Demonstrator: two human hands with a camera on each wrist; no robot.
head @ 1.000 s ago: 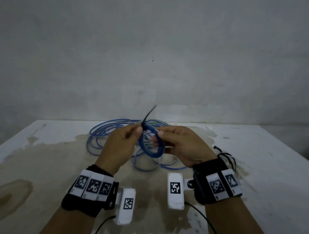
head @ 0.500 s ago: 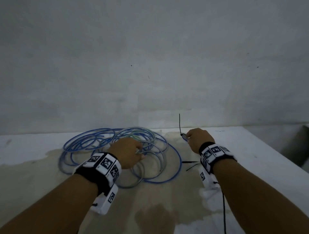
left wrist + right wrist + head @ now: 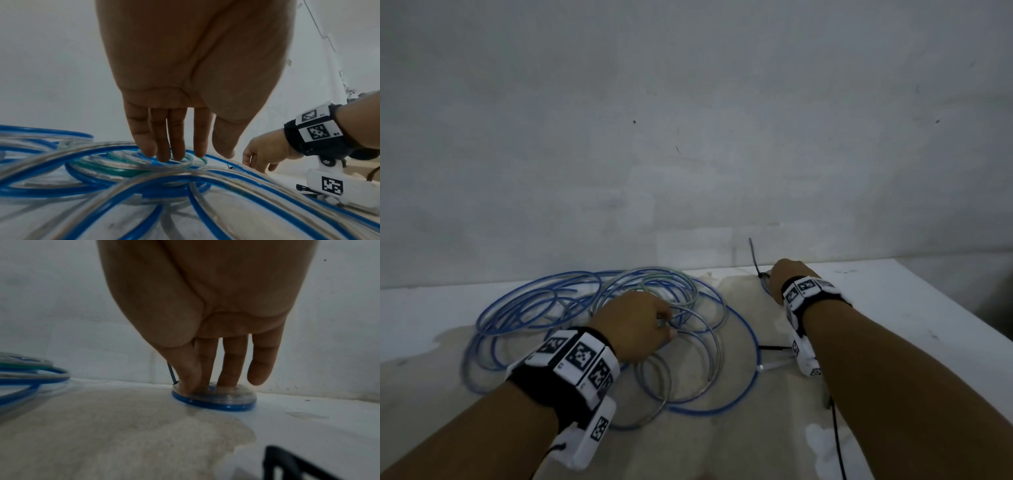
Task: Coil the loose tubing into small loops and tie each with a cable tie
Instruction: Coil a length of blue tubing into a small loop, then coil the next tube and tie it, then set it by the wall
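Now parted from the left, the right hand point(image 3: 787, 279), fingers straight, is pressing the tied coil point(image 3: 216, 405) by the table point(image 3: 900, 318)'s far edge; the left hand point(image 3: 633, 323), fingers relaxed, is touching loose tubing point(image 3: 534, 301).

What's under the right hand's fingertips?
A small coil of blue and clear tubing, flat on the table, cable tie tail sticking up beside the thumb. The fingers hide the coil's middle.

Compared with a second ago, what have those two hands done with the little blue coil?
Both hands had held the small blue coil of tubing, tied with a black cable tie, up together. The right hand carried it to the right and set it on the white table, fingers resting on it. The left hand let go and reached down onto the loose blue and clear tubing, which lies as before.
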